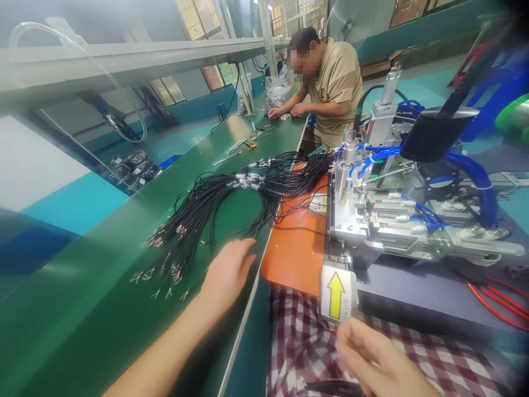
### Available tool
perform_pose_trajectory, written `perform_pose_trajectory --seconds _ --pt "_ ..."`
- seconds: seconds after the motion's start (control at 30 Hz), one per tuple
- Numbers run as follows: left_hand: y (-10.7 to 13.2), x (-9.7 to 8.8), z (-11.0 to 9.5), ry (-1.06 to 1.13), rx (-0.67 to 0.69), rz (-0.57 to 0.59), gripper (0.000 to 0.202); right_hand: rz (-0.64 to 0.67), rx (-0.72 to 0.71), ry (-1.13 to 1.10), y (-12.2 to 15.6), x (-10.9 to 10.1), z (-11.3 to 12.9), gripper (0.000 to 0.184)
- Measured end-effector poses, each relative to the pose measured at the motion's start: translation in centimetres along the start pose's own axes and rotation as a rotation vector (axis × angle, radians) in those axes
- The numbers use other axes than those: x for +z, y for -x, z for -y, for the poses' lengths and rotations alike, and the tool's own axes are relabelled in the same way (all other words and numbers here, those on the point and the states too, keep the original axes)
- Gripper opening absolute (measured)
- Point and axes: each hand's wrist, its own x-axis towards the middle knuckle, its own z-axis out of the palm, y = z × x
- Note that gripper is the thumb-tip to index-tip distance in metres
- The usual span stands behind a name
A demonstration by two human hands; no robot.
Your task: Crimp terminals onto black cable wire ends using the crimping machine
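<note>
My left hand lies over the green bench top with fingers stretched out and nothing in it, just short of a looped bundle of black cables with stripped ends. My right hand hovers over my checked lap, fingers loosely curled; it is blurred and I cannot make out anything in it. It sits just below a white tag with a yellow arrow on the front of a metal machine with blue hoses.
An orange plate lies between the cables and the machine. Another person works at the bench's far end beside a clear bag. Small hand tools lie mid-bench. Red-handled pliers rest at right.
</note>
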Motion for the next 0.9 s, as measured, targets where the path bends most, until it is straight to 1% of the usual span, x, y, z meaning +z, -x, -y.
perform_pose_trajectory --seconds 0.07,0.13,0.17,0.23,0.3,0.37,0.43,0.53,0.6,0.67,0.7,0.73,0.77,0.83,0.87,0.9 --pt "-1.7 1.1 0.3 0.05 -0.059 -0.002 0.021 0.039 -0.031 0.037 -0.2 0.7 1.4 0.032" --pt "-3.3 1.9 0.5 0.116 -0.113 0.042 0.008 0.067 -0.049 0.067 -0.3 1.1 2.3 0.027" --pt "-3.9 2.0 0.5 0.165 -0.139 0.078 0.008 0.071 -0.053 0.078 -0.3 1.2 2.4 0.026" --pt "-4.3 1.6 0.2 0.295 -0.186 0.18 0.018 0.061 -0.053 0.084 -0.2 1.0 2.2 0.025" --pt "-3.9 0.7 -0.7 0.466 -0.222 0.316 0.023 0.034 -0.044 0.056 -0.2 0.7 1.7 0.027" --pt "-2.9 0.1 -2.2 0.656 -0.244 0.444 0.028 0.014 -0.036 0.012 -0.2 0.4 1.4 0.032" --pt "-2.0 0.2 -4.1 0.827 -0.256 0.514 0.034 0.015 -0.042 -0.02 -0.4 0.5 1.5 0.035" --pt "-1.0 1.7 -7.0 1.017 -0.277 0.562 0.038 0.065 -0.089 -0.094 -0.9 1.1 2.0 0.039" --pt "-0.7 2.7 -8.5 1.2 -0.324 0.577 0.038 0.112 -0.113 -0.178 -1.1 1.6 2.0 0.043" --pt "-0.4 3.4 -9.5 1.35 -0.367 0.576 0.036 0.126 -0.107 -0.232 -1.2 1.8 1.8 0.045" --pt "-0.3 3.5 -9.7 1.384 -0.378 0.577 0.035 0.117 -0.099 -0.238 -1.2 1.8 1.6 0.044" --pt "-0.1 3.6 -9.7 1.376 -0.376 0.578 0.033 0.097 -0.088 -0.231 -1.2 1.7 1.4 0.042" --pt "0.1 3.5 -9.5 1.322 -0.356 0.583 0.031 0.07 -0.079 -0.212 -1.0 1.5 1.2 0.04" --pt "0.4 3.3 -8.9 1.145 -0.302 0.601 0.03 -0.001 -0.073 -0.124 -0.6 0.9 1.1 0.035" --pt "0.6 3.1 -8.5 1.025 -0.263 0.575 0.031 -0.039 -0.074 -0.051 -0.3 0.5 1.2 0.034" --pt "0.7 2.9 -8.1 0.901 -0.213 0.515 0.033 -0.079 -0.084 0.039 -0.1 0.1 1.4 0.033"
